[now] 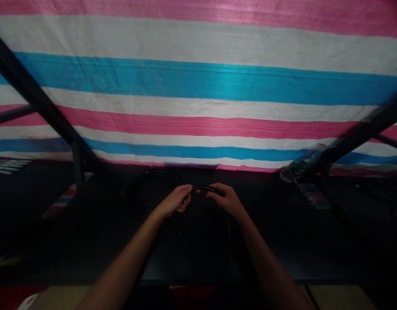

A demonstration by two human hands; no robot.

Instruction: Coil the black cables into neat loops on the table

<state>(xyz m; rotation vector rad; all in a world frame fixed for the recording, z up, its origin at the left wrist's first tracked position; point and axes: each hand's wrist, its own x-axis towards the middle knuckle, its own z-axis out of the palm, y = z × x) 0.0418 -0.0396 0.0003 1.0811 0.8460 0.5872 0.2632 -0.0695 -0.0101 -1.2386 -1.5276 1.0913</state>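
Both hands hold a coiled black cable (204,187) by the top of its loop, over the middle of a dark table. My left hand (179,200) pinches the loop on its left side, thumb and fingers closed. On the right side of the same stretch, my right hand (226,198) grips the cable with bent fingers. The lower part of the loop hangs or rests between my forearms and is hard to make out in the dim light. Left of my left hand lies another coil of black cable (158,173) on the table.
A clear plastic bottle with a green label (296,169) lies tilted by the right black metal post (349,133). Another black post (50,112) slants at the left. A pink, white and blue striped sheet (198,82) hangs behind the dark table (269,258). White strips (11,166) lie far left.
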